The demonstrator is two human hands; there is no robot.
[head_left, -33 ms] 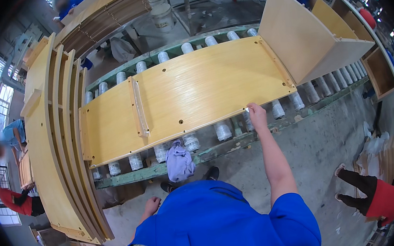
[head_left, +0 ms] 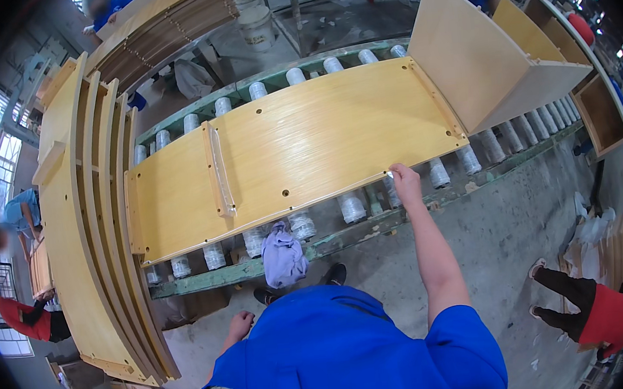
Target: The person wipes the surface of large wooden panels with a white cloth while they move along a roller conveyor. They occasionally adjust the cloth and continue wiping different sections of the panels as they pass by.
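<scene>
A long, yellowish wooden panel (head_left: 335, 129) lies flat on the roller conveyor. Wooden cleats (head_left: 213, 170) cross it near the left and at both ends, and dark holes dot its face. At its near edge, toward the right, my right hand (head_left: 407, 185) is pinched around a small whitish piece, too small to name. A thin pale line runs along that edge to the fingertips. My left hand (head_left: 241, 324) hangs low beside my waist, fingers curled, apart from the panel. A crumpled lilac cloth (head_left: 283, 256) drapes over the conveyor's near rail.
Several tall wooden panels (head_left: 82, 237) stand on edge at the left. A pale board assembly (head_left: 470, 55) rises at the conveyor's right end. Wrapped rollers (head_left: 353, 207) show beneath the panel. A person in red (head_left: 610, 316) is at the lower right; others work around the far side and left.
</scene>
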